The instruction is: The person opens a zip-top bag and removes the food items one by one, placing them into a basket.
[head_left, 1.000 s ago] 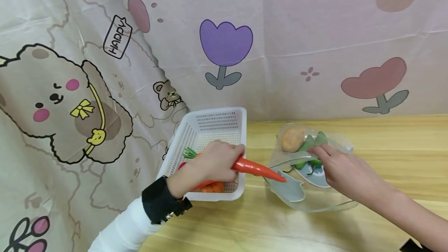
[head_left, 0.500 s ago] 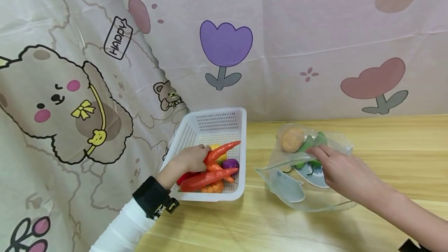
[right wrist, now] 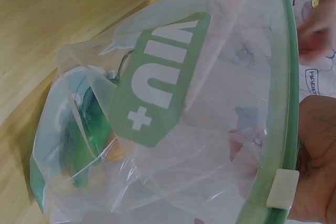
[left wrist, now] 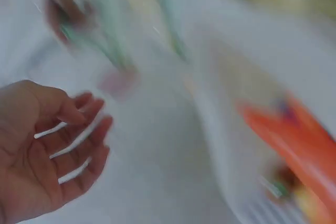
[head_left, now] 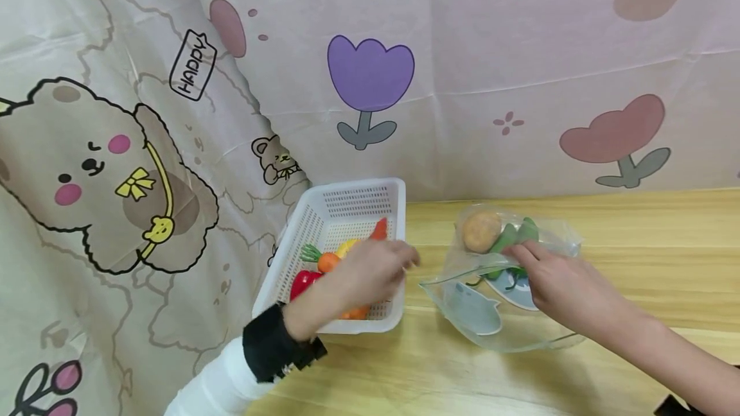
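My left hand point(head_left: 370, 275) hovers over the right side of a white basket point(head_left: 399, 217). In the left wrist view that hand point(left wrist: 47, 150) holds nothing, its fingers loosely bent and apart. Below it in the basket lie a red chili pepper point(head_left: 379, 230), a carrot point(head_left: 328, 262) with green leaves and a red bell pepper point(head_left: 304, 282). My right hand point(head_left: 557, 281) pinches the mouth of a clear zip bag point(right wrist: 290, 77) by its green edge, beside a white slider point(right wrist: 282, 189). Inside the bag are a potato point(head_left: 482, 232) and green peppers point(head_left: 507, 237).
Both basket and bag rest on a wooden table point(head_left: 653, 262). A patterned cloth point(head_left: 474, 31) hangs behind them and runs down along the left side. A small orange pumpkin point(head_left: 355, 312) shows partly under my left forearm. The left wrist view is blurred.
My left hand held a red chili pepper, moved left into the basket and let go of it there. Now it is back at the right side, holding nothing. The right hand stays put.
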The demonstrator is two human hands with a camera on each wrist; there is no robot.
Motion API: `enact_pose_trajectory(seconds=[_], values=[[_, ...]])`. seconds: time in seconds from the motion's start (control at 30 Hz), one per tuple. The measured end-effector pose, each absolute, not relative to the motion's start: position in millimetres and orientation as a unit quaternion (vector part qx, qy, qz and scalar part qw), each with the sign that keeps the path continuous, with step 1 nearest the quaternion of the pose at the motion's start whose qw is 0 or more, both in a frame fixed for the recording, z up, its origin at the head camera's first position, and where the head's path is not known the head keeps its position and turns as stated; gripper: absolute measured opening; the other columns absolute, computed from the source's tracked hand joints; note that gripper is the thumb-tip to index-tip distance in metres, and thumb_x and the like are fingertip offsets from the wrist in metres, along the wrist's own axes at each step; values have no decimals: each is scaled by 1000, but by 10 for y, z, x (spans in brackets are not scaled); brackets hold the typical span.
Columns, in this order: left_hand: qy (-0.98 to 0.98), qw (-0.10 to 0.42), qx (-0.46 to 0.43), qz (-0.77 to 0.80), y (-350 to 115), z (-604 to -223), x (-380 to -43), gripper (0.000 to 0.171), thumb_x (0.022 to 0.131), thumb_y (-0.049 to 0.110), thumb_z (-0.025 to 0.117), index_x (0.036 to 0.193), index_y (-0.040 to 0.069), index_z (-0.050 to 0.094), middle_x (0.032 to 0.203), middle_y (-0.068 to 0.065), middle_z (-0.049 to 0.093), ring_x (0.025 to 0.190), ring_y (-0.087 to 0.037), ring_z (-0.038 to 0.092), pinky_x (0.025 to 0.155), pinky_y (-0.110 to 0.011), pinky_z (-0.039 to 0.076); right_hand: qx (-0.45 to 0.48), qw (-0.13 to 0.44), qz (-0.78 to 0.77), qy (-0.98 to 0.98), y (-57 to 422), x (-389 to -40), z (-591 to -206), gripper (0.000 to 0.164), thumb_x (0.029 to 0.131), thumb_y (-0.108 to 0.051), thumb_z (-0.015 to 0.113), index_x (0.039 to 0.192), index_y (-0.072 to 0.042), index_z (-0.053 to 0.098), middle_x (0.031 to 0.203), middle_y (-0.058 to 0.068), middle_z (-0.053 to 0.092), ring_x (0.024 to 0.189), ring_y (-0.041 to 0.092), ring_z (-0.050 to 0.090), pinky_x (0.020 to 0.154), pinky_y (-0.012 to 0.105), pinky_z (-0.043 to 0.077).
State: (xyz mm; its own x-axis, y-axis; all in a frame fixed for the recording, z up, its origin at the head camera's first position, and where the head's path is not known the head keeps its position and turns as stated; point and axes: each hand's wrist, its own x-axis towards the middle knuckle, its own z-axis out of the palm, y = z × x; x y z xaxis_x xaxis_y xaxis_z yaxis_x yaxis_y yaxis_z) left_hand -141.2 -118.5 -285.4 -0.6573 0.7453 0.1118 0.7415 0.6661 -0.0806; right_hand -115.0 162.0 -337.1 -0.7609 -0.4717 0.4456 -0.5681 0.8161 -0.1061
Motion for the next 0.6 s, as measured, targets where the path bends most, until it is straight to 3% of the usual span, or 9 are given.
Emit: enact_pose_trajectory(seconds=[0.1, 0.2, 0.33, 0.5, 0.6], values=[[-871, 30, -489, 23, -844, -2792, -1147, 29, 82, 9, 61, 110, 19, 65, 106, 9, 67, 87, -2, 63, 65, -8, 44, 279, 194, 119, -933, 1600, -1147, -3371, 48, 65, 11, 63, 109, -6, 57, 99, 7, 62, 51, 8, 45, 42, 23, 34], [-851, 1, -519, 79, -517, -2797, -1035, 32, 87, 16, 58, 118, 20, 60, 113, 9, 62, 101, -1, 59, 78, -10, 46, 277, 184, 126, -935, 1572, -1133, -3371, 48, 66, 8, 66, 111, -7, 56, 100, 6, 61, 50, 6, 42, 42, 22, 33], [-853, -12, -503, 141, -189, -2862, -1098, 29, 91, 19, 52, 120, 19, 58, 111, 9, 60, 96, -1, 57, 77, -10, 45, 281, 179, 142, -932, 1535, -1114, -3371, 48, 67, 7, 66, 112, -8, 55, 100, 5, 61, 50, 4, 39, 44, 21, 32], [-873, -56, -447, 185, 68, -2969, -1179, 12, 92, 25, 52, 96, 24, 63, 91, 12, 59, 79, 0, 55, 65, -11, 44, 282, 194, 151, -927, 1522, -1110, -3370, 48, 67, 9, 64, 111, -7, 55, 99, 5, 61, 52, 8, 47, 46, 25, 38], [-883, -101, -412, 200, 191, -3039, -1228, 22, 93, 28, 50, 72, 25, 55, 71, 13, 52, 65, -1, 49, 55, -14, 41, 285, 207, 154, -923, 1519, -1111, -3365, 46, 68, 6, 66, 110, -8, 55, 99, 5, 61, 56, 13, 54, 48, 30, 43]])
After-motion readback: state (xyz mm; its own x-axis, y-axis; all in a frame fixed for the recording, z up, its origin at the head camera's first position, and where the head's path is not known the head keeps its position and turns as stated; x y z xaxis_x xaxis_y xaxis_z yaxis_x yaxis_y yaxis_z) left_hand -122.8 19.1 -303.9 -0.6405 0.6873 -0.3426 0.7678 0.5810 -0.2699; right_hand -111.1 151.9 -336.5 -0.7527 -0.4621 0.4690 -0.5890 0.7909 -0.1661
